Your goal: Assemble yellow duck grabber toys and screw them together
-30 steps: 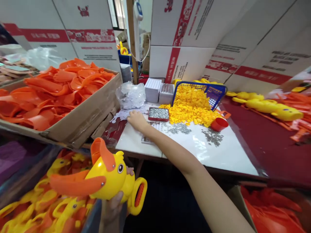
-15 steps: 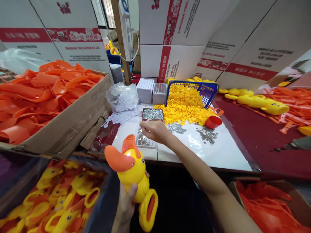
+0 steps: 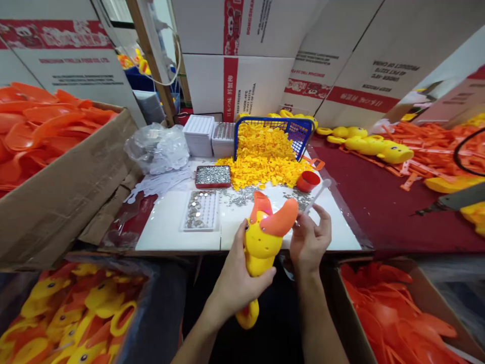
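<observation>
A yellow duck toy (image 3: 266, 236) with an orange two-part beak is wrapped in the fingers of my left hand (image 3: 240, 283), above the table's front edge. Its beak points up and toward the right, and several small holes show on its yellow body. Just right of the beak, my right hand (image 3: 311, 240) pinches a thin white strip (image 3: 319, 196) with a rounded end, which sticks up and to the right. More white strips (image 3: 162, 180) lie in a loose pile at the table's left. A white tray (image 3: 200, 229) holding small silvery discs lies beyond my left hand.
A red tin (image 3: 212, 186) of small metal parts and a blue basket (image 3: 236, 139) spilling yellow pieces stand behind. A red cup (image 3: 308, 181) is at right. Boxes of orange parts flank me; a bin of ducks (image 3: 71, 308) is lower left. A drill-like tool (image 3: 454, 201) points in from the right.
My right hand has left the area by the tray and come back beside the duck with the white strip. The duck has moved right and turned. The view has shifted right.
</observation>
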### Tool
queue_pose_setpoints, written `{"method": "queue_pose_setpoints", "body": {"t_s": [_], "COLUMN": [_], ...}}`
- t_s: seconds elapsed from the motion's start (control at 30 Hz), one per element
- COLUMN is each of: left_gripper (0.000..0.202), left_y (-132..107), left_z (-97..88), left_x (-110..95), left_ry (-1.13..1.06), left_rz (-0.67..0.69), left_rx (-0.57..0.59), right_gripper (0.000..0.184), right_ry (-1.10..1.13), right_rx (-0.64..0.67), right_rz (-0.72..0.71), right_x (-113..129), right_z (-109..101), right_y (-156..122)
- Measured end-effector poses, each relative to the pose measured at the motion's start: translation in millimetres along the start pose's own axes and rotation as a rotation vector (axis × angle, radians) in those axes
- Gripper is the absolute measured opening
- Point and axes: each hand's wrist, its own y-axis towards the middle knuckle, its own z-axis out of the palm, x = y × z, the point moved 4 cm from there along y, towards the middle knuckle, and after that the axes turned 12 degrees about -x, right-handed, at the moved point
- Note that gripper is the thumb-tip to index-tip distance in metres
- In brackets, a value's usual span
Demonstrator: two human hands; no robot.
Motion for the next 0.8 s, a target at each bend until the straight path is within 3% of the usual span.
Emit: {"method": "queue_pose_setpoints", "body": {"t_s": [0.17, 0.43, 0.67, 0.8], "left_gripper": [0.1, 0.089, 0.062, 0.041], "left_y": [15.5, 17.6, 22.0, 40.7], "left_z": [29.3, 49.4, 37.9, 33.9], "left_x": [-8.1, -7.3, -17.5, -5.8], "left_ry": [0.2, 0.496, 0.31, 0.111], "left_rz": [0.093, 0.075, -0.022, -0.158], "left_rx": [-0.095, -0.154, -0.065, -0.069], "right_gripper": [0.025, 0.024, 0.027, 0.025], "right_ry": [-0.001, 0.014, -0.05, -0.126], "right_rx": [-0.15, -0.168, -0.066, 0.006], "right_rz": [0.047, 0.131, 0.144, 0.048], "right_x": [-11.1, -17.2, -17.6, -16.8], "right_z": [-11.0, -21.2, -22.1, -25.7], "right_y": [7.7, 14.2, 11.2, 9.9]}}
